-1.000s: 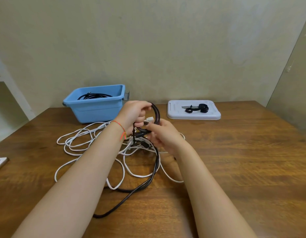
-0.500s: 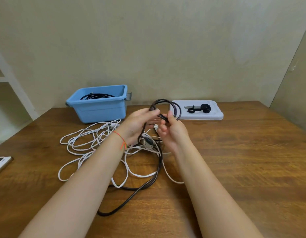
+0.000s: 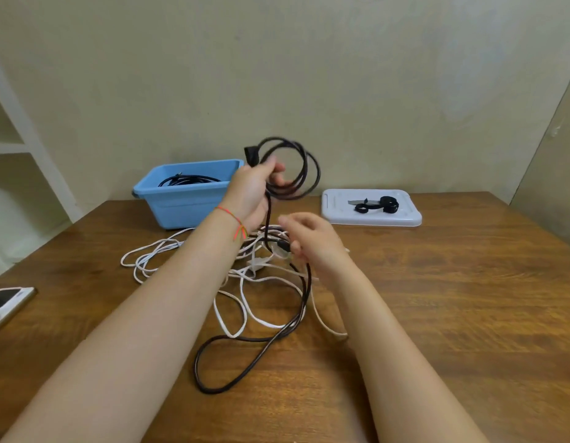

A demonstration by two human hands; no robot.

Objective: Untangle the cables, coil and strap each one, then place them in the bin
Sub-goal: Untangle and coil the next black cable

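My left hand [image 3: 252, 190] grips a coil of black cable [image 3: 304, 174] and holds it raised above the table. The cable's loose tail [image 3: 277, 340] drops from the coil, passes my right hand and loops over the wood. My right hand [image 3: 309, 241] sits lower, with its fingers curled at the black cable where it meets the white cable [image 3: 155, 254]. The white cable lies in a loose tangle on the table. The blue bin [image 3: 181, 199] stands at the back left with a coiled black cable [image 3: 187, 180] inside.
A white tray [image 3: 334, 206] at the back right carries black straps [image 3: 378, 204]. A phone [image 3: 5, 302] lies at the table's left edge. White shelving stands to the left and a plain wall behind.
My left hand has lifted the black coil from just above the tangle to well above the table. My right hand has come off the coil and dropped to the cable near the tangle.
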